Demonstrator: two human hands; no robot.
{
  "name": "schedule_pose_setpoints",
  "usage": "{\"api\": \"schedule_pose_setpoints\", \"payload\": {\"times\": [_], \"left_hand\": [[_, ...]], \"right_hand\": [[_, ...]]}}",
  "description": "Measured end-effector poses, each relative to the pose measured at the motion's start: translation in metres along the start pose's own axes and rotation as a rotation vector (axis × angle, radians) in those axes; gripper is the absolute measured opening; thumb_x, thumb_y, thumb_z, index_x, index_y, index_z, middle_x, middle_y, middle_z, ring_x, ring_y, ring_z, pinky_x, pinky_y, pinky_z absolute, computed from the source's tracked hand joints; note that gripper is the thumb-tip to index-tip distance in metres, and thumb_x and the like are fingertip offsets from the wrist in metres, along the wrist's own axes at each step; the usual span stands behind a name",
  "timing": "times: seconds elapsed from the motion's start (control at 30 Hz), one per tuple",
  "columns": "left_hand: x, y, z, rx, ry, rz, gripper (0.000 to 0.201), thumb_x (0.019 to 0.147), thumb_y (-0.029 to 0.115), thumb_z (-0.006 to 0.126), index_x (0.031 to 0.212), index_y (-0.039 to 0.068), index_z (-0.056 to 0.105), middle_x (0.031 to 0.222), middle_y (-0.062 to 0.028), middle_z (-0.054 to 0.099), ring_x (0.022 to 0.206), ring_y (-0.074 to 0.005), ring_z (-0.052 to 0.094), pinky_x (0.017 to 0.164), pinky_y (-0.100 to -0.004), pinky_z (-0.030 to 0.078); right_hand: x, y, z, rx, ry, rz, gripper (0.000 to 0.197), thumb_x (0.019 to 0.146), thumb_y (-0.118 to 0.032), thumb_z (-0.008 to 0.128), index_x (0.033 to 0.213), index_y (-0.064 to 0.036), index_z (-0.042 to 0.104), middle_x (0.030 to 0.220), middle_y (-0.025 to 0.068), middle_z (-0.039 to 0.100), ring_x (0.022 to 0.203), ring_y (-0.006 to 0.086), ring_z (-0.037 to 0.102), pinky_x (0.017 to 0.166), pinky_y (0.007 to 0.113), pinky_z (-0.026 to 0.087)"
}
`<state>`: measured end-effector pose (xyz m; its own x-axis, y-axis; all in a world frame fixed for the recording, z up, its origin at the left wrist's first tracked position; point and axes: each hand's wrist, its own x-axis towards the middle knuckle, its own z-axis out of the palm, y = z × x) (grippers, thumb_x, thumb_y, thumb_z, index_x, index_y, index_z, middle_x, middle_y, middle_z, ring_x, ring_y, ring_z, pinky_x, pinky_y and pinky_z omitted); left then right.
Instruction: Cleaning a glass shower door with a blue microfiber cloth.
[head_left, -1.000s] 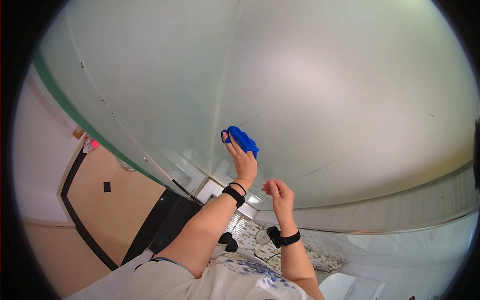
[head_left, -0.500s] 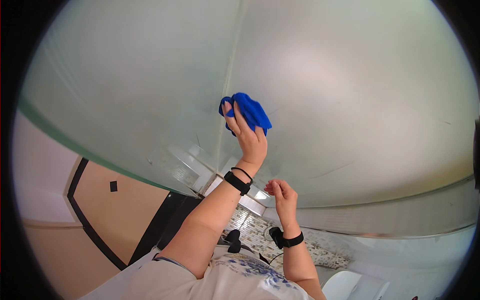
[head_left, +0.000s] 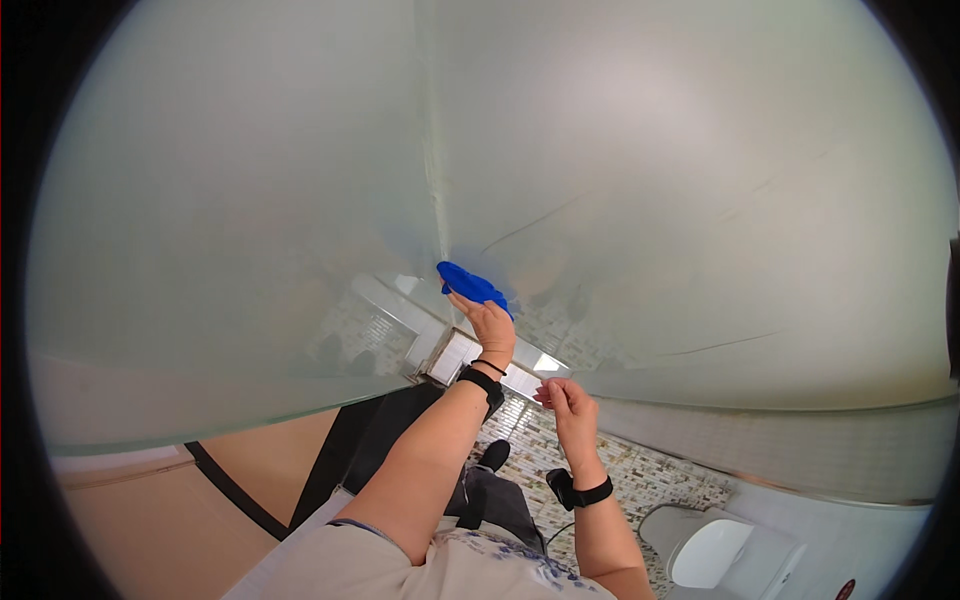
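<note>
My left hand [head_left: 488, 324] is closed on a crumpled blue cloth [head_left: 474, 287]. It presses the cloth against a frosted glass panel [head_left: 650, 180], close to the pale vertical seam [head_left: 436, 190] where two panels meet. Lower and to the right, my right hand [head_left: 574, 412] hangs in front of the glass. Its fingers are curled in toward the thumb, and I see nothing in them. Black bands circle both wrists.
Below lies a mosaic-tiled floor [head_left: 630, 470], with my dark shoe [head_left: 494, 455] on it. A white toilet [head_left: 712, 553] stands at the lower right. The glass has a bottom edge [head_left: 300, 410] at the left, and a curved rail [head_left: 780, 491] runs along the right.
My left hand and the blue cloth have come lower down the glass along the seam. The view has tilted, showing more of the floor and toilet. My right hand has barely moved.
</note>
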<state>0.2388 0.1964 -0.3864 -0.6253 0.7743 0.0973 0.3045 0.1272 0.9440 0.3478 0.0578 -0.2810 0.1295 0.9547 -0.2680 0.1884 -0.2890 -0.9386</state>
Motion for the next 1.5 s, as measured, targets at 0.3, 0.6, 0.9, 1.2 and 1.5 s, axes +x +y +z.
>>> {"api": "schedule_pose_setpoints", "payload": {"times": [0.3, 0.6, 0.9, 1.2, 1.5], "left_hand": [[0.018, -0.031, -0.018, -0.686, -0.042, -0.58, 0.043, 0.097, 0.016, 0.038, 0.135, -0.001, 0.027, 0.129, -0.0183, 0.042, 0.116, -0.0273, 0.046, 0.098, -0.0363, 0.037], [-0.011, 0.14, -0.109, -0.925, -0.581, -0.521, 0.039, 0.098, 0.033, 0.044, 0.128, 0.008, 0.037, 0.116, -0.0071, 0.05, 0.102, -0.0172, 0.052, 0.086, -0.0357, 0.045], [-0.017, 0.185, -0.114, -0.546, -0.702, -0.275, 0.046, 0.1, 0.037, 0.039, 0.133, 0.006, 0.032, 0.119, -0.0069, 0.051, 0.107, -0.017, 0.049, 0.094, -0.0331, 0.037], [-0.034, 0.049, -0.052, -0.497, -0.503, -0.565, 0.037, 0.099, 0.024, 0.038, 0.12, -0.006, 0.039, 0.114, -0.0167, 0.052, 0.107, -0.0245, 0.049, 0.093, -0.0351, 0.037], [-0.024, 0.076, -0.076, -0.379, -0.709, -0.371, 0.033, 0.095, 0.039, 0.048, 0.1, 0.007, 0.052, 0.093, -0.0034, 0.059, 0.084, -0.0125, 0.054, 0.071, -0.0307, 0.042]], "right_hand": [[-0.006, 0.01, 0.011, 0.01, 0.037, 0.038, 0.016, 0.092, -0.011, 0.055, 0.094, 0.0029, 0.063, 0.08, 0.0108, 0.068, 0.075, 0.0154, 0.067, 0.068, 0.025, 0.051], [0.009, -0.052, 0.041, 0.037, 0.058, -0.37, 0.033, 0.092, -0.006, 0.055, 0.124, -0.0034, 0.049, 0.109, 0.0101, 0.061, 0.1, 0.0166, 0.059, 0.079, 0.029, 0.049], [0.016, -0.088, 0.029, -0.252, 0.338, -0.579, 0.034, 0.085, 0.0, 0.056, 0.117, -0.0106, 0.054, 0.089, 0.0164, 0.054, 0.075, 0.0355, 0.057, 0.064, 0.039, 0.047], [0.04, 0.009, 0.044, -0.288, 0.3, -0.336, 0.026, 0.086, -0.001, 0.053, 0.108, -0.0114, 0.062, 0.084, 0.0173, 0.057, 0.078, 0.0365, 0.057, 0.069, 0.042, 0.046], [0.032, -0.013, 0.037, -0.153, 0.438, -0.402, 0.018, 0.085, -0.005, 0.061, 0.103, -0.004, 0.061, 0.092, 0.0119, 0.064, 0.083, 0.0253, 0.061, 0.076, 0.033, 0.047]]}}
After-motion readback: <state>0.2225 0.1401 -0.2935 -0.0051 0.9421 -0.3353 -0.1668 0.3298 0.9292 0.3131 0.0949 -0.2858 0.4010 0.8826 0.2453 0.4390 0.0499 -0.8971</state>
